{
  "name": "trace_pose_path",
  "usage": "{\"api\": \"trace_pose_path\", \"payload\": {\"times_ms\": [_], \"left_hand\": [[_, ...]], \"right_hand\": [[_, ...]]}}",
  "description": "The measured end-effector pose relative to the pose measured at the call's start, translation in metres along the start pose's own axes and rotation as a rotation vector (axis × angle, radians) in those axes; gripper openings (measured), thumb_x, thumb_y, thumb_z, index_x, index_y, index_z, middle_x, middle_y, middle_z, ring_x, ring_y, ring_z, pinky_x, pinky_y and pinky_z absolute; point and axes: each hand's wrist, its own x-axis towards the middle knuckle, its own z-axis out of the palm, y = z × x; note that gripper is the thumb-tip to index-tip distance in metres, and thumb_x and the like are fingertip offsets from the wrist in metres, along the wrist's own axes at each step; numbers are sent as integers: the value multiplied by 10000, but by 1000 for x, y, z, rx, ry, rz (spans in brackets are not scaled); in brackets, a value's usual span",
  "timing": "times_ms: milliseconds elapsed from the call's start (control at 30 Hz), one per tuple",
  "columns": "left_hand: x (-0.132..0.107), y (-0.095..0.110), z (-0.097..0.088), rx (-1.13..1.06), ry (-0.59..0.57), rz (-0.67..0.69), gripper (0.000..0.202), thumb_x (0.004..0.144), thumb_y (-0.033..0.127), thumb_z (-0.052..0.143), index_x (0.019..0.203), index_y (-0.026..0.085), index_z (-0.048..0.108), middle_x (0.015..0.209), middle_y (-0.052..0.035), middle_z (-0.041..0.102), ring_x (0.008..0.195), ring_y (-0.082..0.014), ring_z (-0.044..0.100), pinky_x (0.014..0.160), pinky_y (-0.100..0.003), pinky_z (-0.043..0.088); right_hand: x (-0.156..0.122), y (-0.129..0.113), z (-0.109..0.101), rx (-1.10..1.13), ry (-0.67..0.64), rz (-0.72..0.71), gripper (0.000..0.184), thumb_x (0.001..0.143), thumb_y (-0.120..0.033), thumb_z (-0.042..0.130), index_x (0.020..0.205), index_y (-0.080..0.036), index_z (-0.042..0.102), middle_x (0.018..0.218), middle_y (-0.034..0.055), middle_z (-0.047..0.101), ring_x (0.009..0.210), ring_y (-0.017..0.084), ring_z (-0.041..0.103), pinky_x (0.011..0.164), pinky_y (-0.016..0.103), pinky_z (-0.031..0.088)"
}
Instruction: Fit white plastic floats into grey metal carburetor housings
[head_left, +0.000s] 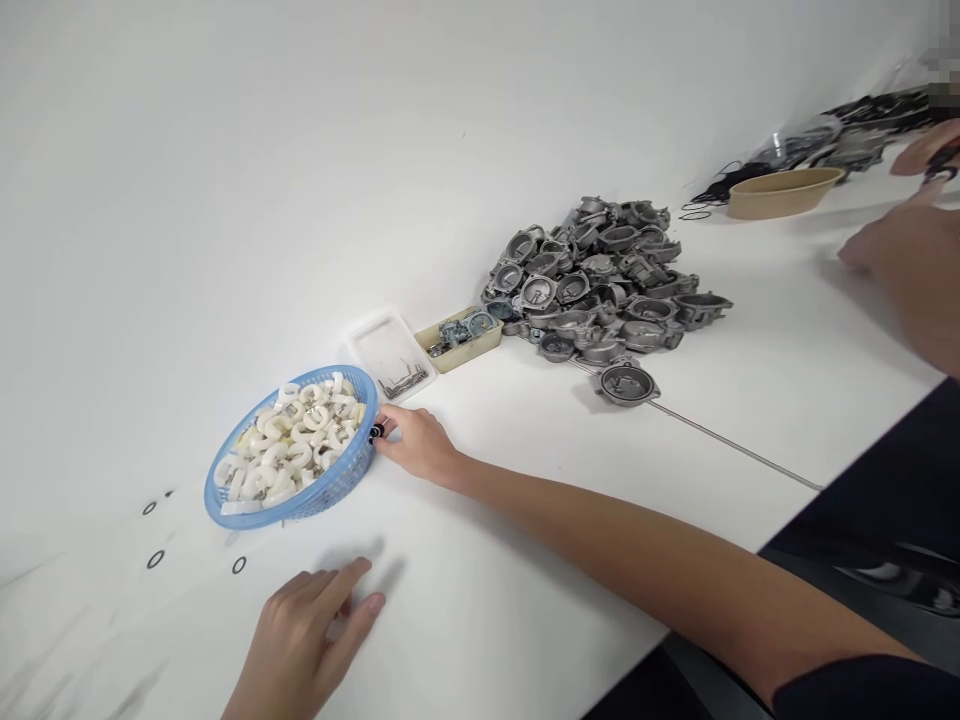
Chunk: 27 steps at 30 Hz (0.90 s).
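My right hand (420,443) reaches to the right edge of a blue plastic basket (215,512). Its fingertips are pinched on a small black round part (376,432), whose exact kind I cannot make out. White ring-shaped plastic pieces (300,452) with bits of metal fill the basket. Nearer to me, my left hand (304,625) hovers over the white table, thumb and index finger apart and nothing between them. To its upper left, several thin black rings (238,565) lie flat on the table.
Behind my right hand are a white tray (379,345) of metal pins and a cream box (469,350) of metal parts. Grey metal cup-shaped castings (600,280) are heaped to the right, one beside a thin rod (735,445). Another person's hands (907,240) work near a tan bowl (784,195).
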Motion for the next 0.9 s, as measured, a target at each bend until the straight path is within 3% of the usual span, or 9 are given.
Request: {"api": "trace_pose_path", "payload": {"times_ms": [900], "left_hand": [[2, 3, -1, 11, 15, 19, 281, 1019, 414, 487, 1063, 198, 661, 592, 42, 611, 477, -131, 591, 405, -208, 486]], "right_hand": [[-2, -7, -1, 34, -15, -21, 239, 762, -200, 650, 983, -270, 709, 919, -48, 758, 890, 196, 694, 839, 286, 466]]}}
